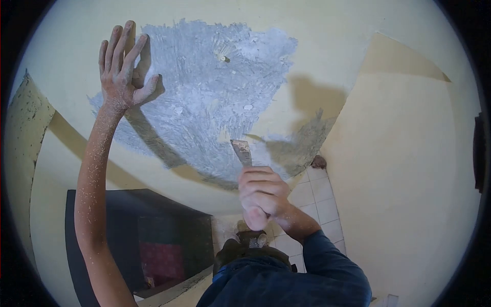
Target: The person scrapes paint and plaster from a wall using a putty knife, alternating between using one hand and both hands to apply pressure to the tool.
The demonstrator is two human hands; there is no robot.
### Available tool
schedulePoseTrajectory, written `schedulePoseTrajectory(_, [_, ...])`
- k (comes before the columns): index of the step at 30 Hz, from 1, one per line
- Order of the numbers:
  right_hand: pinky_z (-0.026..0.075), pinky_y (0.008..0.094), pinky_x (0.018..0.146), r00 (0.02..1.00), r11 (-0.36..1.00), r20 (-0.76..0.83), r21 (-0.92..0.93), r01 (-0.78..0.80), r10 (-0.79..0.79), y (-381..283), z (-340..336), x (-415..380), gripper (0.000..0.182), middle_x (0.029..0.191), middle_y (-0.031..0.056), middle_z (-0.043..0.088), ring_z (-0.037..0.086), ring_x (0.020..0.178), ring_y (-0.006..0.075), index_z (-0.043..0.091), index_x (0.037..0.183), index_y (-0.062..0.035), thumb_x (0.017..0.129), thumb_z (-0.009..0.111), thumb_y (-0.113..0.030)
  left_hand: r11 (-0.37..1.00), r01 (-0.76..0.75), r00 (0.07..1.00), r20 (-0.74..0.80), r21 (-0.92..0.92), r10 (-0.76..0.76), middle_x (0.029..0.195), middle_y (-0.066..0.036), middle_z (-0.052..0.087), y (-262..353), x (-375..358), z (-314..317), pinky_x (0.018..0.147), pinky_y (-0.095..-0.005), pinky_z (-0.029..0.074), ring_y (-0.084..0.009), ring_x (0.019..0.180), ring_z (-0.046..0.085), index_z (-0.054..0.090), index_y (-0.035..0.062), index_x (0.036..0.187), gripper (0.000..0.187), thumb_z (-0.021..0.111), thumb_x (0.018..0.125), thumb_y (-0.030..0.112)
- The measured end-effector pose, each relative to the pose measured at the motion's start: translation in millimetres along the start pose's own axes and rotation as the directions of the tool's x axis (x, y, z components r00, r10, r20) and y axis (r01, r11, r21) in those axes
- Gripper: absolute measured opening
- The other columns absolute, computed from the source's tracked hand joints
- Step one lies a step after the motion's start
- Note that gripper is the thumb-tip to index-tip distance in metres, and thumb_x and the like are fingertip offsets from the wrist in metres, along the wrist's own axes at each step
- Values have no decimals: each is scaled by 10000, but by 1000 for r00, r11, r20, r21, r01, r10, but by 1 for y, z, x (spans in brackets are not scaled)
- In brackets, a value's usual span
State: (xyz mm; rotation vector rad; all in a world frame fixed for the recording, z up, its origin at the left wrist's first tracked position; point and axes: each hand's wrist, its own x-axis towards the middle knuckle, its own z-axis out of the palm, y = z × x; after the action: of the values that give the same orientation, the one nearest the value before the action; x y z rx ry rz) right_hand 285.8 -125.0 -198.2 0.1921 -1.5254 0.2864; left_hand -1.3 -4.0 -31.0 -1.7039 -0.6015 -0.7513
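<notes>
My left hand [123, 77], dusty, lies with spread fingers against the pale yellow wall, at the left edge of a rough grey scraped patch [204, 92]. Paint flecks cover the left forearm. My right hand [263, 194] is wrapped round the handle of a scraper [241, 152], which points up with its blade at the lower part of the patch. The handle is mostly hidden in the fist. A small plug [224, 59] sits in the upper part of the patch.
A white tiled floor [312, 197] shows below, with a brown lump [318, 162] by the wall corner. Another wall [404, 153] rises at the right. A dark opening [117, 230] is at the lower left, with a red patterned surface [162, 261] inside.
</notes>
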Motion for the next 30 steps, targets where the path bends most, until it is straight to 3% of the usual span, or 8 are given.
schedulePoseTrajectory(4, [352, 348, 428, 984, 986, 153, -153, -72, 95, 48, 2, -23, 124, 544, 61, 405, 416, 443, 244, 409, 572, -36, 634, 497, 26, 1000, 0, 1000, -1, -12, 0, 1538, -187, 385, 1, -1, 0, 1176, -556, 208, -370, 1451, 320, 479, 127, 1446, 723, 623, 816, 450])
schedulePoseTrajectory(9, [295, 345, 409, 996, 997, 69, -38, 60, -58, 34, 21, -14, 185, 532, 47, 347, 376, 427, 221, 338, 561, -66, 551, 484, 47, 1000, -10, 1000, -7, 11, 10, 1526, -187, 403, -1, -1, 1, 1172, -553, 216, -377, 1446, 327, 480, 121, 1444, 727, 615, 819, 466])
schedulePoseTrajectory(14, [290, 336, 404, 974, 998, 219, -18, -54, 56, 64, 23, -44, 166, 537, 34, 349, 383, 429, 211, 354, 551, -72, 549, 479, 37, 1000, -5, 1000, -2, -9, 5, 1520, -193, 409, 3, -1, 0, 1172, -555, 217, -381, 1442, 331, 482, 118, 1440, 721, 613, 823, 468])
schedulePoseTrajectory(18, [284, 345, 400, 999, 999, 25, -30, 31, -30, 28, 18, -16, 210, 538, 26, 355, 374, 435, 205, 365, 569, -84, 555, 533, 42, 1000, -15, 1000, -12, 5, 15, 1520, -195, 410, -1, -2, 2, 1172, -555, 216, -382, 1442, 333, 483, 112, 1437, 712, 609, 831, 464])
schedulePoseTrajectory(22, [286, 345, 401, 970, 994, 238, -101, -32, 55, 60, 27, -35, 188, 538, 41, 327, 365, 432, 209, 365, 565, -65, 585, 515, 46, 1000, -18, 1000, -14, 0, 18, 1521, -197, 408, 0, 0, 0, 1172, -553, 216, -382, 1443, 331, 477, 110, 1441, 711, 613, 831, 451])
schedulePoseTrajectory(26, [284, 348, 416, 996, 997, 86, -71, -10, 16, 36, 17, -18, 215, 535, 28, 349, 375, 432, 221, 389, 582, -78, 626, 560, 47, 1000, -13, 1000, -4, 1, 13, 1519, -199, 410, -2, 3, -1, 1169, -554, 221, -387, 1440, 332, 474, 110, 1441, 718, 628, 822, 439])
schedulePoseTrajectory(27, [286, 348, 423, 988, 986, 144, -159, -39, 62, 50, 15, -24, 203, 535, 29, 353, 366, 429, 219, 389, 580, -83, 607, 543, 46, 1000, -6, 1000, 4, -9, 6, 1518, -200, 411, 1, 0, -1, 1168, -555, 223, -389, 1440, 333, 475, 110, 1440, 719, 633, 818, 436])
schedulePoseTrajectory(30, [233, 358, 399, 955, 989, 258, -18, -146, 146, 64, 27, -54, 217, 530, 38, 300, 303, 416, 192, 327, 552, -55, 607, 495, 70, 1000, -14, 1000, -5, -4, 14, 1515, -203, 415, 1, 0, 0, 1166, -556, 227, -392, 1436, 337, 482, 106, 1434, 716, 630, 817, 440])
